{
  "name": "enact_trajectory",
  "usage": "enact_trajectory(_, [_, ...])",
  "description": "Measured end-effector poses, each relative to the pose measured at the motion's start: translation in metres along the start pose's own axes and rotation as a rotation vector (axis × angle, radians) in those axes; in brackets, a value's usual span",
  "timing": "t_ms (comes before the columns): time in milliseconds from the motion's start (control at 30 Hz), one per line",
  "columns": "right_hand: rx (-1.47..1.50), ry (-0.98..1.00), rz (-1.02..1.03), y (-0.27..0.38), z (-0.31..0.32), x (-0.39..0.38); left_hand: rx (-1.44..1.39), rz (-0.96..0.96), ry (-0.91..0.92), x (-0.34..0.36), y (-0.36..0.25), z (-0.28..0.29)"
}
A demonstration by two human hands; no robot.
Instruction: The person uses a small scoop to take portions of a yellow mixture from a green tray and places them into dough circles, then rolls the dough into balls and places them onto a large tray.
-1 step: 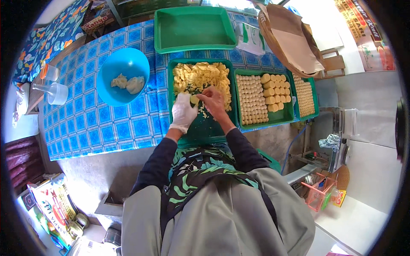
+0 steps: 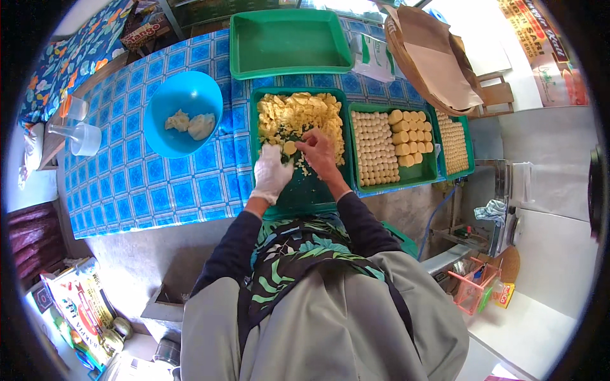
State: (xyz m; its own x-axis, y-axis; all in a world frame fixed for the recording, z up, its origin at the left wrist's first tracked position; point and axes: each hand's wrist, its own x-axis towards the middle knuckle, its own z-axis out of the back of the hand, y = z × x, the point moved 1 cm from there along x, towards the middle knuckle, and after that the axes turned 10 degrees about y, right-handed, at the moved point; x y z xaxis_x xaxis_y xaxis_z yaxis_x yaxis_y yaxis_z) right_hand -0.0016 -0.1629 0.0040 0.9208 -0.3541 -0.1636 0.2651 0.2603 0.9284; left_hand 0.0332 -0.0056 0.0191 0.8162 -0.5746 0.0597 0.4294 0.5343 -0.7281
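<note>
A small round yellow dough-like piece (image 2: pixel 290 148) is between my two hands, over a green tray (image 2: pixel 305 195). My left hand (image 2: pixel 273 173), in a white glove, has its fingers closed at the piece's left side. My bare right hand (image 2: pixel 319 152) pinches at its right edge. Crumbly yellow filling (image 2: pixel 295 109) is heaped in the far part of this tray, with loose crumbs below my fingers. The fingertips are partly hidden.
Right of my tray, a green tray (image 2: pixel 422 171) holds rows of small pale balls (image 2: pixel 373 147) and larger yellow cylinders (image 2: pixel 400 137). Farther right is another tray of balls (image 2: pixel 454 147). A blue bowl (image 2: pixel 166 143) with white dough stands left; an empty-looking green tray (image 2: pixel 289 47) lies behind.
The yellow piece now shows more of its round face. My left hand has moved slightly left and down; my right hand has barely moved.
</note>
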Motion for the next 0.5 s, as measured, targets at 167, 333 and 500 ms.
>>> enact_trajectory(167, [-0.803, 0.061, 0.375, 0.029, -0.019, -0.005, 0.126, -0.018, 0.108, -0.029, 0.004, 0.004])
enact_trajectory(333, [-0.615, -0.059, 0.272, 0.008, -0.012, 0.002, 0.123, 0.002, 0.172, -0.015, -0.008, -0.006])
enact_trajectory(500, [0.046, -0.087, 0.004, 0.040, 0.072, -0.037, 0.138, 0.060, 0.144, -0.005, 0.009, -0.014])
